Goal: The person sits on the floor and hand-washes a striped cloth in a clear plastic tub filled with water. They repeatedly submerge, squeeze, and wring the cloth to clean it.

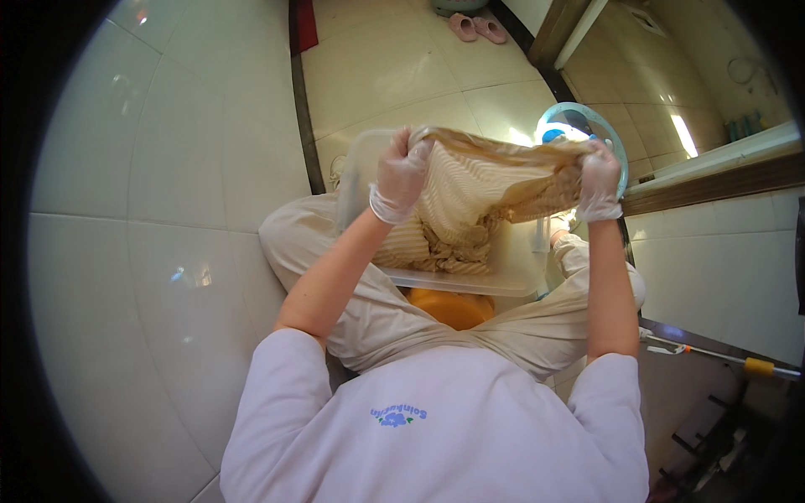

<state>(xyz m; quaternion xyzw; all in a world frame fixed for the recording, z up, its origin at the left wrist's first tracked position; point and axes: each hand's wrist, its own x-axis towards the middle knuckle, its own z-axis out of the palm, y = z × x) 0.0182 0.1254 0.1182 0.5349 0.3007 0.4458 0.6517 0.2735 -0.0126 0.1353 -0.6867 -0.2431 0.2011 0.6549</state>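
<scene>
A wet-looking tan and cream striped cloth is stretched between my two hands, its upper edge pulled nearly taut. My left hand, in a thin clear plastic glove, grips one end of that edge. At the other end my right hand, gloved the same way, is closed on the cloth. The lower part of the fabric hangs down and lies bunched in a translucent plastic tub between my knees. Its folds hide much of the tub's inside.
An orange stool or basin shows under the tub's near side. Beyond my right hand stands a light blue round basin with blue things inside. Pink clogs lie on the tiled floor ahead. A white tiled wall rises close on the left.
</scene>
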